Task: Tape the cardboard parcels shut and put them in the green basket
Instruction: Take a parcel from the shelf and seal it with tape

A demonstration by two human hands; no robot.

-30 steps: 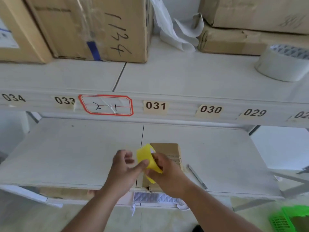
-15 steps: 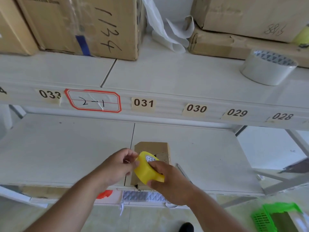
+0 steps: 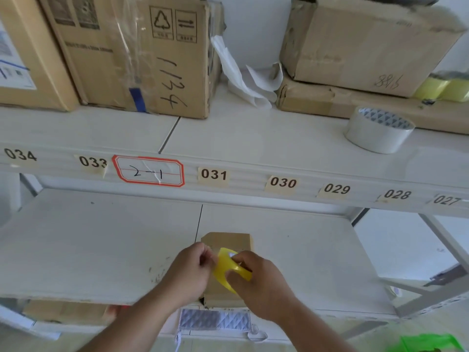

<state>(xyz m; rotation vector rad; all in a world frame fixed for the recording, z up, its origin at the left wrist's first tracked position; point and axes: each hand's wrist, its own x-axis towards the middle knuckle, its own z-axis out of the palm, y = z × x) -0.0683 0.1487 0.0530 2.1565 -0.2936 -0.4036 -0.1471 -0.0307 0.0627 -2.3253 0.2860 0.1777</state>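
Cardboard parcel [image 3: 226, 241] lies flat on the lower shelf [image 3: 101, 250], near its front edge and straddling the seam between the two shelf boards; our hands cover most of it. Going from the left: on the upper shelf [image 3: 253, 133] we see a big carton [image 3: 142, 54] with "1134" written on its side, and crumpled white paper [image 3: 243, 80] beside it. Along that shelf's front edge run number labels from 034 to 027, with a red-bordered label [image 3: 148, 171] marked "2-1" between 033 and 031.

Below, our left hand [image 3: 189, 271] has its fingers curled, thumb and fingertips pinched together at the edge of the yellow tape roll [image 3: 229, 268]; whether it pinches a loose tape end we cannot tell. Our right hand [image 3: 258, 283] grips the roll, fingers wrapped around it, holding it just above the parcel. Under the shelf edge hangs a strip of grey quilted material [image 3: 215, 320].

Further right, on the upper shelf, a battered box [image 3: 360, 47] sits on a flattened carton [image 3: 317, 102], with a clear tape roll [image 3: 378, 130] in front and pale yellow rolls [image 3: 441, 88] at the far edge. At the bottom right corner a bit of the green basket [image 3: 429, 342] shows, well apart from the parcel.
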